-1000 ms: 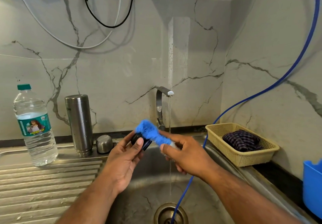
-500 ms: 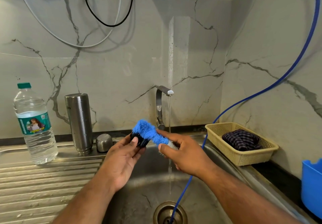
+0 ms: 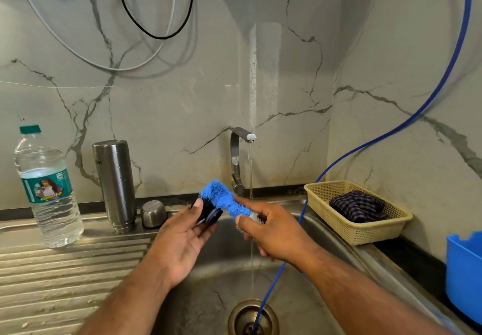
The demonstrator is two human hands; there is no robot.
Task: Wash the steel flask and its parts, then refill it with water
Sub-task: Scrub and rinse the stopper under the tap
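Over the steel sink [image 3: 216, 264], my left hand [image 3: 182, 240] holds a black round flask stopper [image 3: 210, 210] between thumb and fingers. My right hand [image 3: 273, 233] grips a blue bristle brush [image 3: 224, 199] whose head lies against the stopper. The steel flask [image 3: 114, 186] stands upside down on the draining board, with its small steel cup lid [image 3: 153, 213] beside it. Water runs in a thin stream from the tap [image 3: 238, 160] just behind my right hand.
A plastic water bottle [image 3: 48, 191] stands at the left on the ribbed draining board. A cream basket [image 3: 360, 226] holding a checked cloth sits at the right. A blue hose [image 3: 271, 282] drops into the drain. A blue tub [image 3: 464, 274] is at the far right edge.
The brush head has shifted slightly up and left across the stopper, and the left hand has turned the stopper a little. The water keeps running.
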